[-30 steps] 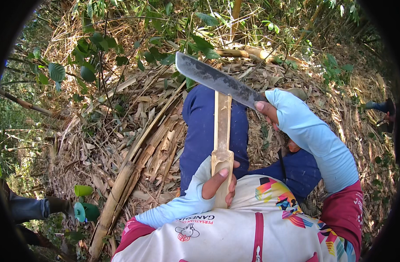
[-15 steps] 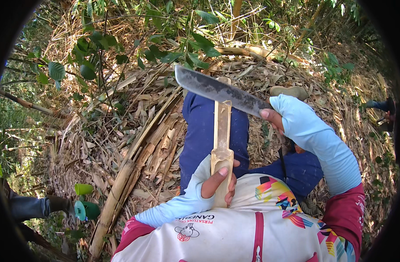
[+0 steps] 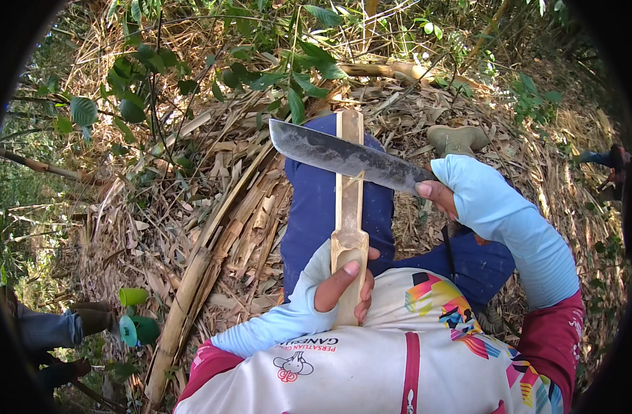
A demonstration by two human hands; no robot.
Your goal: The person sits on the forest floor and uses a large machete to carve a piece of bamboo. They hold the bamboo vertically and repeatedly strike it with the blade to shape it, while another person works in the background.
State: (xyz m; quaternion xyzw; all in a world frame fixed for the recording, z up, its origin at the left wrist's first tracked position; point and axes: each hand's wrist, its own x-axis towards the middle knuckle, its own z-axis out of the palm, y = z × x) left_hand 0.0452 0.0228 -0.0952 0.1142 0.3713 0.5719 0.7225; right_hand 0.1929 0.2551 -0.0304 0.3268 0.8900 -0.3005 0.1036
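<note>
A split piece of bamboo, pale at the edges with a brown hollow middle, points away from me over my blue-trousered leg. My left hand is wrapped round its wider near end, thumb on top. In my right hand is a machete, its handle mostly hidden by the fingers and the pale blue sleeve. The broad dark blade lies crosswise over the bamboo, its tip to the left. A small curled shaving shows at the blade's near edge.
Dry leaves and bamboo strips cover the ground, with a long split bamboo length at left. Beyond it stand a green cup and a green container, close to another person's leg. Leafy branches hang ahead.
The machete has moved down along the bamboo toward me, and its blade sits lower. My left hand keeps its hold in nearly the same place.
</note>
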